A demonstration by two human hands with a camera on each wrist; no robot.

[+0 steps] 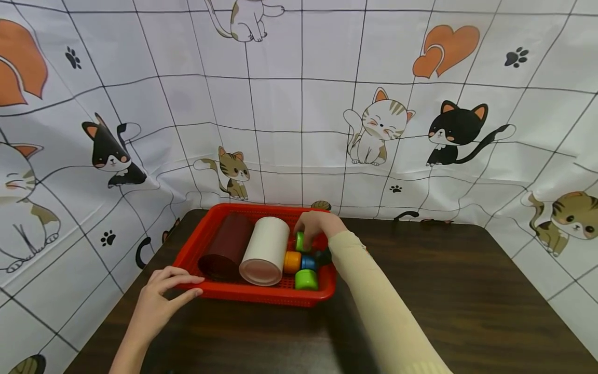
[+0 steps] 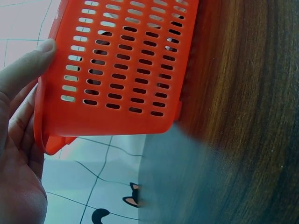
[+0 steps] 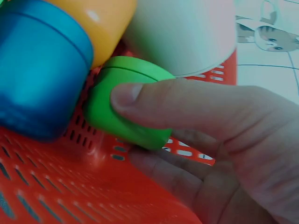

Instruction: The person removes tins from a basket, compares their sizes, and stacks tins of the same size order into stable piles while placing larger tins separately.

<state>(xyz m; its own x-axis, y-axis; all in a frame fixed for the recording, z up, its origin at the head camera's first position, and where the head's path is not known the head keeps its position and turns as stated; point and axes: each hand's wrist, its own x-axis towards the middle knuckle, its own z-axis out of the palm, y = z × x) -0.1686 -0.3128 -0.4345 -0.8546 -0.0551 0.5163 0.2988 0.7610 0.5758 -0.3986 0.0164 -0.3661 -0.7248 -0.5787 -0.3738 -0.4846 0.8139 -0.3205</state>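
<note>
A red plastic basket (image 1: 261, 294) with slotted walls stands on the table. My left hand (image 1: 156, 301) grips its front left corner, thumb (image 2: 32, 65) against the outer wall and fingers over the rim. Inside the basket, my right hand (image 1: 320, 224) pinches a small bright green cylinder (image 3: 105, 109) between thumb and fingers. Close by are an orange cylinder (image 1: 292, 263), a blue one (image 1: 308, 262) and a second green one (image 1: 306, 280). A dark object (image 1: 323, 257) is partly hidden by the right sleeve. A large white cylinder (image 1: 266, 244) and a dark brown one (image 1: 229, 241) lie on the left.
The dark wooden table (image 1: 434, 291) extends right of the basket and in front of it. A white sheet (image 1: 299, 109) with a grid and cat prints hangs behind the table and along both sides. The basket's back edge is close to the sheet.
</note>
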